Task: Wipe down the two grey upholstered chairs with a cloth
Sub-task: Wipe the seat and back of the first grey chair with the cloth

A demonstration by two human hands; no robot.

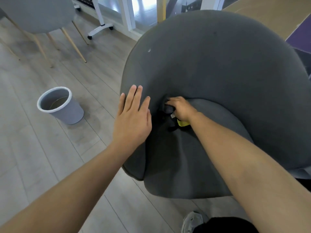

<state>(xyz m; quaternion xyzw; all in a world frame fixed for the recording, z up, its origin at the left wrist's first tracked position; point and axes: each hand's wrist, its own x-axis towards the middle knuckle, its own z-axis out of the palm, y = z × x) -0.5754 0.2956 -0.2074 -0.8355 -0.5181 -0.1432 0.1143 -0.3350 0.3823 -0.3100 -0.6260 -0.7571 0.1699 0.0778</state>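
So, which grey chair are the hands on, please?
The darker near chair: left hand rests on it, right hand grips the cloth there; the paler chair stands untouched.

A dark grey upholstered chair with a curved wraparound back [218, 64] is seen close up. A black and yellow cloth [173, 121], bunched, is held in its seat-back crease by the right hand [182, 108]. A lighter grey upholstered chair on slim wooden legs [38, 14] is set well apart, upper left.

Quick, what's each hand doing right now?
Left hand: open, flat against the grey chair.
Right hand: gripping the dark cloth at the seat crease.
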